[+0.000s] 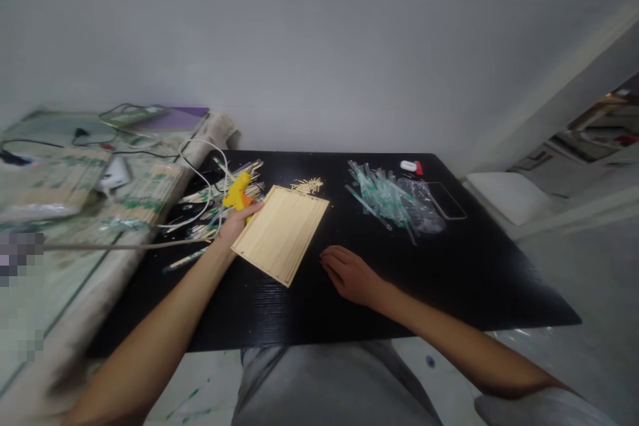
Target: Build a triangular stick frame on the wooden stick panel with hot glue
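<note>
My left hand (233,226) grips the left edge of a flat rectangular panel made of thin wooden sticks (280,233). The panel is tilted above the black table. Right by those fingers is a yellow hot glue gun (237,192) with an orange trigger; whether the hand touches it I cannot tell. To the right of the panel, my right hand (352,276) is closed, its fingers curled together over the table, with nothing visible in them. Behind the panel lies a small heap of short stick pieces (308,185).
Wrapped chopsticks (192,258) lie scattered at the table's left. Empty plastic sleeves (382,196), a phone (448,201) and a white case (408,166) are at the right. Bundled chopsticks (144,193) and cables cover the surface on the left. A white stool (504,196) stands beyond the table.
</note>
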A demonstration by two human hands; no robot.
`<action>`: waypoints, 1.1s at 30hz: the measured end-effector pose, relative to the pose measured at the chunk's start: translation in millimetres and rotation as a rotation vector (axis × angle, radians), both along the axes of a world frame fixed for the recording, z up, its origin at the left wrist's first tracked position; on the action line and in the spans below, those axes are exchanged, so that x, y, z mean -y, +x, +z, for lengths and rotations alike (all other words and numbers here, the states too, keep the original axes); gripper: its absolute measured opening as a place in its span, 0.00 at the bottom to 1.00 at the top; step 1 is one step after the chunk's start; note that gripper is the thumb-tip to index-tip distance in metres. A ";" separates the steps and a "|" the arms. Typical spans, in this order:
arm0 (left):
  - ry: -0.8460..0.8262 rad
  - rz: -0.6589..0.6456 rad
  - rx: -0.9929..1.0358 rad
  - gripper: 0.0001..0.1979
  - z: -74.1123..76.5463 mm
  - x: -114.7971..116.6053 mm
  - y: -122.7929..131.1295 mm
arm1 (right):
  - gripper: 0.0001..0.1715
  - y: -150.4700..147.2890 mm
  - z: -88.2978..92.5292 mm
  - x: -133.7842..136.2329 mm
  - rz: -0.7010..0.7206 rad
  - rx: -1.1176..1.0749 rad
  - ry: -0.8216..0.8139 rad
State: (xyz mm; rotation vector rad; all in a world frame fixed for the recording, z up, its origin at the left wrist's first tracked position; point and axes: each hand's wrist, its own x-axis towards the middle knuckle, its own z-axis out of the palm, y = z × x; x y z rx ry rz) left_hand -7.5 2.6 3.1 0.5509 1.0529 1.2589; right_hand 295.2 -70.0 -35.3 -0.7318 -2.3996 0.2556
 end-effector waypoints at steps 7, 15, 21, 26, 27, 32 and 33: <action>-0.020 -0.018 -0.004 0.15 -0.1 -0.4 -1.4 | 0.10 3.0 -2.2 1.5 -0.007 0.007 -0.014; -0.015 -0.004 -0.012 0.14 0.7 -0.1 0.7 | 0.11 4.3 -1.7 2.0 -0.009 0.011 -0.038; 0.006 0.015 -0.017 0.14 0.6 -0.1 2.5 | 0.12 2.6 -1.1 -0.9 -0.002 0.052 -0.020; 0.011 0.017 -0.020 0.15 1.3 1.4 4.2 | 0.11 0.4 2.6 -3.6 0.034 0.090 -0.003; 0.009 0.016 -0.020 0.15 1.4 1.7 4.3 | 0.11 0.7 2.5 -3.3 0.033 0.085 -0.008; 0.008 0.013 -0.014 0.14 1.0 1.1 3.4 | 0.09 5.1 -1.4 -3.0 -0.026 -0.016 -0.115; 0.014 0.016 -0.013 0.14 1.0 0.7 3.0 | 0.08 5.8 -2.2 -4.7 -0.048 -0.055 -0.158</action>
